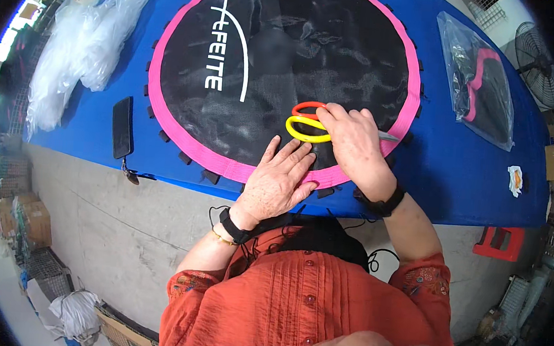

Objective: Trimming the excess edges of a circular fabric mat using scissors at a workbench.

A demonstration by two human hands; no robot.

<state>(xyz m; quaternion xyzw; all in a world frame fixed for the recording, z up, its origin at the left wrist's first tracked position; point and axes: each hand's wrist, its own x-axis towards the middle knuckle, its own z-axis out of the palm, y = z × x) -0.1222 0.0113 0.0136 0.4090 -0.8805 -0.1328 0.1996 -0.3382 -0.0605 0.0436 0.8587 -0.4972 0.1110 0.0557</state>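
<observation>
A round black mesh mat (336, 68) with a pink border and black tabs around its rim lies flat on the blue table. White lettering and a curved white line mark its left half. My left hand (276, 181) rests on the mat's near edge, palm down, fingers stretched over the pink border onto the mesh. Just right of it, my right hand (358, 143) is closed around the middle of a pair of scissors (310, 138). The red and yellow handle loops stick out to the left, and the metal blade tip shows at the right over the pink border.
Crumpled clear plastic (83, 47) and a black phone (122, 127) with a strap lie on the left of the blue table (443, 191). To the right are a bagged black-and-pink mat (479, 81) and a small white wrapper (515, 180). A red stool (500, 243) stands below.
</observation>
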